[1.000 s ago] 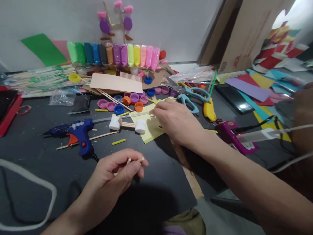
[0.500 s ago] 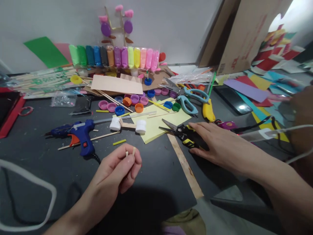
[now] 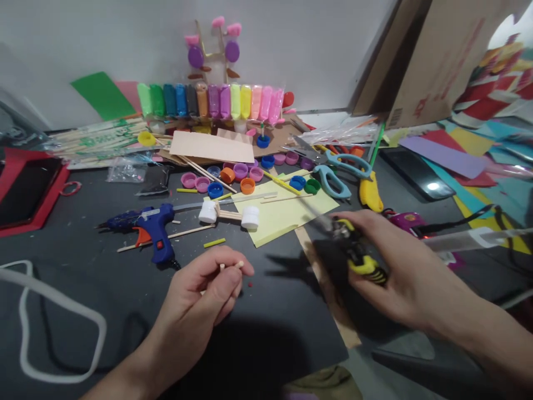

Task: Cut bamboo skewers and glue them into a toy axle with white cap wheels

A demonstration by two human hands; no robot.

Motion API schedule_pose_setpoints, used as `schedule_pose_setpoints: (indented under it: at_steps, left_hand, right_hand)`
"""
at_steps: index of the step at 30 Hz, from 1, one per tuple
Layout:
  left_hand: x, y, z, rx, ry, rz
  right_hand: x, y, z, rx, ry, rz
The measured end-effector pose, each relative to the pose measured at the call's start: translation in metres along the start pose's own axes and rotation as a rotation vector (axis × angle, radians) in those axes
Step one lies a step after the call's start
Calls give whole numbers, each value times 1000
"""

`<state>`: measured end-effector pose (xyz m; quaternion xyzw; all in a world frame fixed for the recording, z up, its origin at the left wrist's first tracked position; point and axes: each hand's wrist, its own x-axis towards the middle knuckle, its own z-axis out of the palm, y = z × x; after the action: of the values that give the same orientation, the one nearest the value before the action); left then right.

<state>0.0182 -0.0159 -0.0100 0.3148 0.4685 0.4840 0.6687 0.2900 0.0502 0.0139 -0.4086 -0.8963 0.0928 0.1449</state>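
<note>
Sticks (image 3: 230, 268) – two short wooden bits pinched in left hand (image 3: 204, 300), ends up, above dark table (image 3: 83, 278) | head view: right hand (image 3: 391, 266) grips yellow-black cutters (image 3: 353, 253), blades aimed left toward sticks, well apart | blue glue gun (image 3: 156, 230) lies beyond.

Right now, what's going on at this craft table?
A person is working with both bare hands over a cluttered dark table. The left hand pinches two short wooden sticks upright between thumb and fingers. The right hand grips black-and-yellow cutters, lifted off the surface and blurred. Between and behind the hands lie a blue glue gun, a stick piece with two white caps and yellow paper with loose bottle caps around it.
</note>
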Motion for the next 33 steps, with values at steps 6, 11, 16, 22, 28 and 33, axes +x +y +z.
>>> schedule_pose_setpoints:
  at_steps: [6,11,16,22,28,33]
  left_hand:
    - [2,-2,-6,101,93,65]
    - [5,-4,-15,150,168,190]
    - [5,-8,-19,169,154,200]
    - [4,-5,-13,214,168,168]
    - [5,4,3,90,306,132]
    - [4,5,4,121,284,114]
  right_hand:
    - [33,-37,16,196,-81,-205]
    - [44,-40,28,209,-80,-204]
    - [45,-39,36,204,-89,-188]
    - [45,-33,41,169,-76,-224]
    - [44,-37,40,305,-88,-115]
    - [43,-39,41,294,-101,-123]
